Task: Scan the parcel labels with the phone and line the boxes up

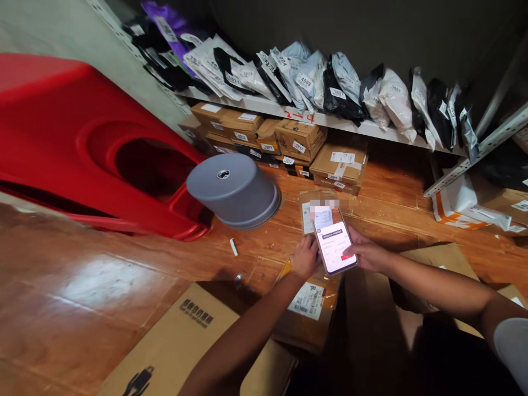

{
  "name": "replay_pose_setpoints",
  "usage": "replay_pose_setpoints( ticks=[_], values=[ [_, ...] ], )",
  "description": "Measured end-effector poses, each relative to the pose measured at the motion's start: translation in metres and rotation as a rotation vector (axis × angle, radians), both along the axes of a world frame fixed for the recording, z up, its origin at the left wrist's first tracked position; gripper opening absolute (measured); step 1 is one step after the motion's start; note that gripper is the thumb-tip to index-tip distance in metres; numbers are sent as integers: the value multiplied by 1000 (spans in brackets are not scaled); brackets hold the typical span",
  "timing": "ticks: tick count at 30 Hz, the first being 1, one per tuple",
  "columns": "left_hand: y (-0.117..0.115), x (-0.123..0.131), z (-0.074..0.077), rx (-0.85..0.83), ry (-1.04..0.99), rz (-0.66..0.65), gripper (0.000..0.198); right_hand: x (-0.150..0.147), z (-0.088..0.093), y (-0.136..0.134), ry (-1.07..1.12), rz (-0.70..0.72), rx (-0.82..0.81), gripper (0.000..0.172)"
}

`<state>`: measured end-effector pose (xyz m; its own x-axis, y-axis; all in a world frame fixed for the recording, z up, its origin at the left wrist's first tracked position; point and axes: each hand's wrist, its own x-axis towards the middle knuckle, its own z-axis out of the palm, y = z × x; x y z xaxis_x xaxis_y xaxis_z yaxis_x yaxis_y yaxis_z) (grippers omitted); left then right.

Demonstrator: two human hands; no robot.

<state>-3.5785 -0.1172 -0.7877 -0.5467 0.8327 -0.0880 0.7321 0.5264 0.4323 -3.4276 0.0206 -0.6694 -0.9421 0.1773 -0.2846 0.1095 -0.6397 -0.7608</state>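
Observation:
My right hand (362,250) is closed around a smartphone (336,250), its thumb over the lit screen near a red button. My left hand (306,257) is just left of the phone, its fingers curled. The phone's edge hides its fingertips, so whatever they grip does not show. A narrow yellow piece (286,268) shows beside that hand. Behind the phone's top lies a brown parcel (306,217) with a white label, partly covered. Below my left wrist is a taped cardboard box (307,324) bearing a printed label.
A grey round stool (237,192) stands left of my hands, beside a large red plastic stool (45,137) tipped on its side. Ahead, a white shelf (259,104) carries numbered bagged parcels, with boxes (338,162) below. A large carton (185,335) is at lower left.

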Motion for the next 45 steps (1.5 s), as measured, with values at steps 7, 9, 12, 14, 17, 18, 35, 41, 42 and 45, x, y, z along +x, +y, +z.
replay_pose_setpoints(
  ticks=[7, 9, 12, 14, 17, 18, 35, 41, 42, 45],
  values=[
    [50, 21, 7, -121, 92, -190, 80, 10, -8, 20, -137, -193, -46, 40],
    [73, 27, 10, -165, 52, -212, 85, 13, -8, 29, -170, -216, -46, 35],
    [90, 18, 13, -239, 41, -273, 73, 28, -5, 46, -207, -211, -11, 35],
    [86, 0, 15, -296, 81, -325, 66, 47, -2, 61, -234, -228, 33, 41],
    [71, -39, 22, -353, 144, -381, 67, 88, 1, 82, -301, -296, 105, 46],
    [67, -53, 25, -374, 155, -377, 68, 105, 1, 88, -332, -316, 124, 45],
    [-4, -13, 37, -532, 144, -165, 65, 218, -73, 77, -410, -245, -78, 46],
    [35, -63, 41, -538, -141, 474, 65, 213, -65, 71, -339, -242, -56, 65],
    [40, -63, 39, -531, -157, 473, 63, 215, -65, 69, -343, -251, -68, 68],
    [57, -54, 33, -477, -163, 514, 65, 217, -68, 65, -364, -267, -112, 70]
  ],
)
